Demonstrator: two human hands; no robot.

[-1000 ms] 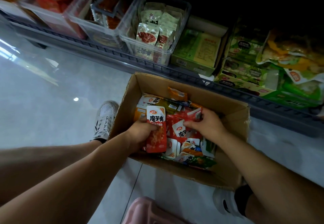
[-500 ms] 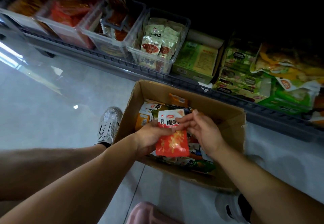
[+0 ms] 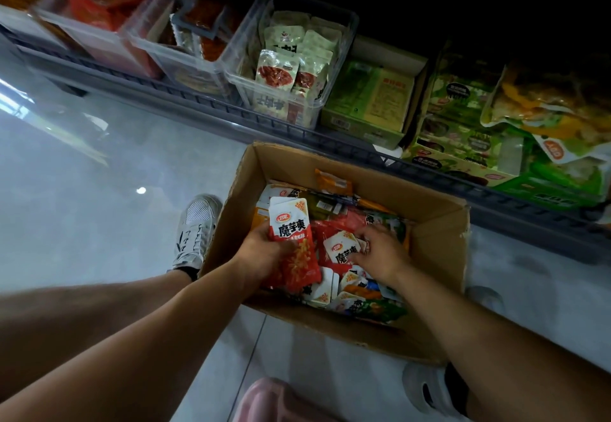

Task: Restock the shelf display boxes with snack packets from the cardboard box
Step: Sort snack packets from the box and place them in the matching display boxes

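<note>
Firmly inside tight grip of left hand [image 3: 264, 256]: red packet [image 3: 292, 230], above cardboard box [image 3: 436, 243].

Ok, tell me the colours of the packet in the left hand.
White top, red-orange bottom: the packet in the left hand, head view.

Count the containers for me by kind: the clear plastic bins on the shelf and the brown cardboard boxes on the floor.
Clear plastic bins: 4
Brown cardboard box: 1
Total: 5
</note>
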